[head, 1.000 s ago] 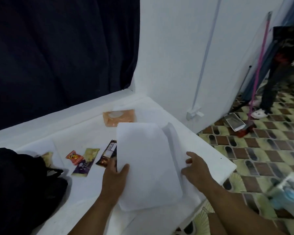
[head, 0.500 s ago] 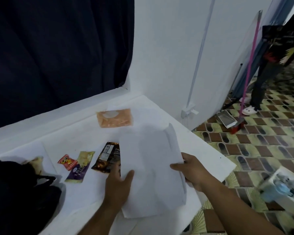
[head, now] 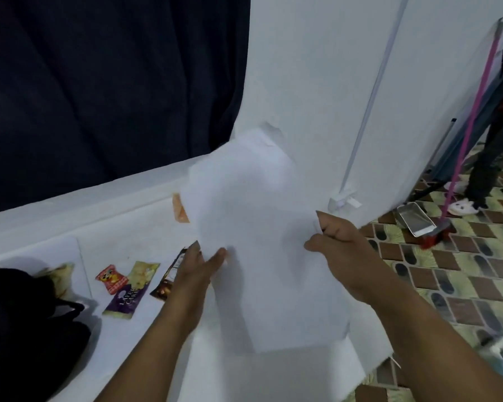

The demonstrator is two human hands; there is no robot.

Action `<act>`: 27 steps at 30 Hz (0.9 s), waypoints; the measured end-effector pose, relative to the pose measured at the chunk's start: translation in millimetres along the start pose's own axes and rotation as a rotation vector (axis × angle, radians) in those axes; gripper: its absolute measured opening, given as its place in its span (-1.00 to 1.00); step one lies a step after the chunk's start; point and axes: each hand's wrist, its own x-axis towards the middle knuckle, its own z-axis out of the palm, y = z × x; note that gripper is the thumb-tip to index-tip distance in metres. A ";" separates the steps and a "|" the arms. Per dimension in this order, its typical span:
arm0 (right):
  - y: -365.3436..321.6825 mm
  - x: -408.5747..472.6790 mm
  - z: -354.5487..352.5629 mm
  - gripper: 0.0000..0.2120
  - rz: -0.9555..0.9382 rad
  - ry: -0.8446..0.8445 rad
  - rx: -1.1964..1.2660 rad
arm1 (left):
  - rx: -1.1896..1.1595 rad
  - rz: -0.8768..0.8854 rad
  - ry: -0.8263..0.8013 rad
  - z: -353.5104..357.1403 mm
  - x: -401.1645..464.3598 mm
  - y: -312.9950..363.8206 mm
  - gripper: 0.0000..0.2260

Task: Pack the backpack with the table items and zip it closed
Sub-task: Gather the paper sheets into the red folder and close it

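White paper sheets (head: 262,245), lifted off the white table (head: 145,338), fill the centre of the frame. The right hand (head: 339,248) pinches their edge at 3 o'clock, fingers curled round it, while the left hand (head: 198,265) presses flat, straight fingers against them at 9 o'clock. The black backpack (head: 26,338) sits at the table's 8 o'clock corner. Between it and the left hand lie a red snack packet (head: 111,278), a purple cake wrapper (head: 131,290) and a brown bar wrapper (head: 169,281); an orange packet (head: 179,208) peeks out at the sheets' 10 o'clock edge.
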 end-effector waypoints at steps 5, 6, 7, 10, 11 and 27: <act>14.0 32.1 -25.9 -0.66 -0.011 -0.039 -0.030 | -0.065 0.004 0.134 17.4 8.6 7.4 -0.62; 20.5 36.7 -31.3 -0.71 -0.013 -0.041 -0.055 | 0.000 0.041 0.204 22.5 10.3 5.0 -0.64; 27.9 40.2 -36.7 -0.75 -0.025 -0.047 -0.083 | 0.083 0.088 0.268 29.9 10.7 4.4 -0.69; 42.5 44.8 -49.2 -0.79 -0.120 -0.028 -0.233 | 0.230 0.230 0.456 58.0 9.5 5.1 -0.87; 45.3 46.1 -53.2 -0.81 -0.166 -0.008 -0.275 | 0.248 0.270 0.499 68.1 7.6 7.0 -0.86; 107.0 44.4 -69.9 -0.69 -0.301 -0.079 -0.288 | 0.611 0.308 0.756 132.4 -22.3 -55.4 -0.75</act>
